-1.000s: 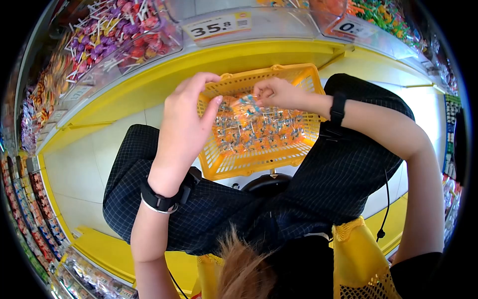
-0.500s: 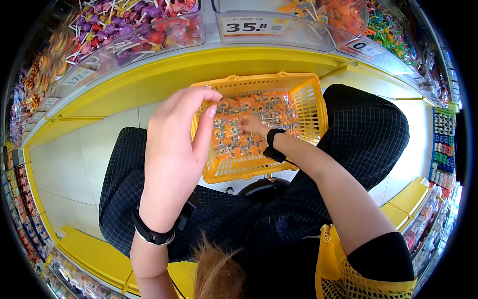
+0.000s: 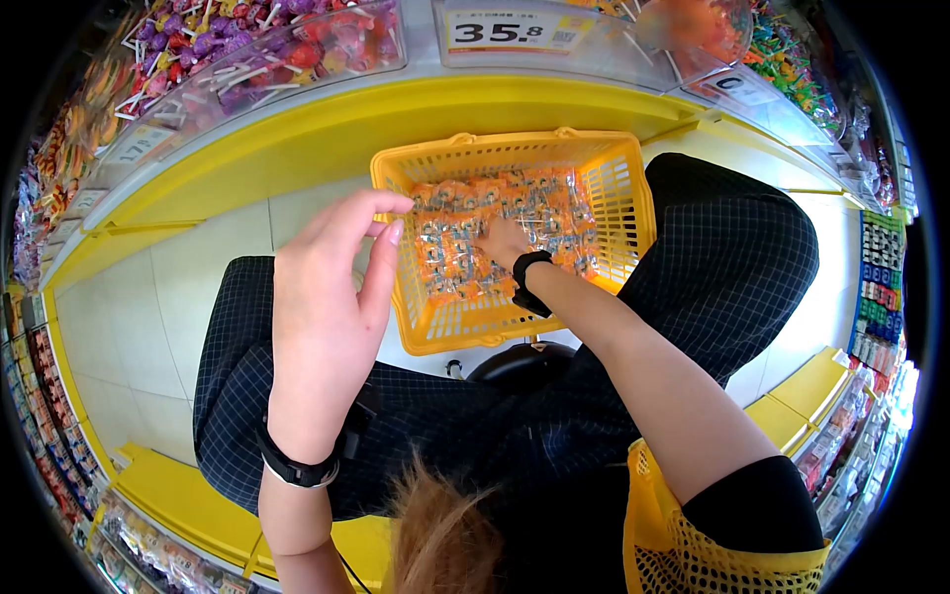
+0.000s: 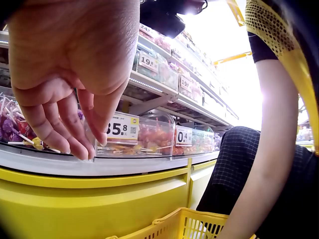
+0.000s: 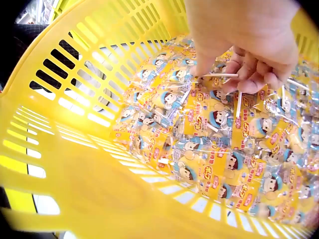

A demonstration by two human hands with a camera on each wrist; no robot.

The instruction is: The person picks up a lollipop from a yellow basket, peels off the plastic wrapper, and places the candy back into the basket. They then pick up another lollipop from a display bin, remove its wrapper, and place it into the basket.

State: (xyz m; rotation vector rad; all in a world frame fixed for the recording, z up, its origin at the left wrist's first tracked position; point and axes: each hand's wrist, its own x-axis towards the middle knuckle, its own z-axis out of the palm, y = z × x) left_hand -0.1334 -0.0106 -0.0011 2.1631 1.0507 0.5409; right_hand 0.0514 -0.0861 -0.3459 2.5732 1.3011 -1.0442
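Observation:
Inside the yellow plastic basket [image 3: 426, 335], my right hand [image 3: 505, 241] is down among orange-wrapped lollipops [image 3: 554, 198]. In the right wrist view its curled fingers [image 5: 246, 79] touch white lollipop sticks [image 5: 239, 103], with the thumb spread to the left. One stick [image 5: 222, 75] spans between thumb and fingers; I cannot tell whether it is pinched. The wrappers carry a cartoon figure in a blue cap. My left hand [image 3: 332, 287] hovers left of the basket, its fingers loosely bent, thumb apart and holding nothing. In the left wrist view the basket rim [image 4: 174, 215] shows below that hand.
Beyond the basket runs a yellow shelf base [image 3: 327, 124] with clear bins above it. Purple and red lollipops [image 3: 228, 45] fill one bin, beside a 35.8 price card [image 3: 515, 35]. The person's knees in dark checked trousers [image 3: 732, 247] flank the basket.
One second ago my right hand held a wrapped lollipop up over the basket; it has since gone down among the lollipops, without that one showing. My left hand has shifted left and slightly down.

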